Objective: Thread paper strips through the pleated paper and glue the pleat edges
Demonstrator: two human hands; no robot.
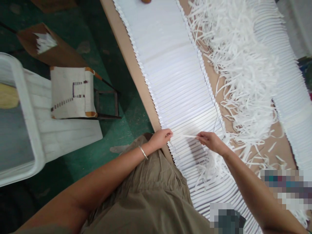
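A thin white strip (187, 136) is stretched between my two hands, above a long row of overlapped white sheets or pads (180, 84) with ridged edges. My left hand (162, 137) pinches the strip's left end at the near edge of the row. Over the middle of the row, my right hand (209, 141) pinches the other end between thumb and fingers. Below my right hand lies a small bunch of loose white strips (211, 167). What exactly the stacked white pieces are, I cannot tell.
A large heap of white strips (243, 65) covers the tan table (284, 149) to the right, with another white row (292, 94) beyond it. On the left are a cloth-topped stool (71, 92), a cardboard box (51, 45) and a white plastic tub (36, 136) on the green floor.
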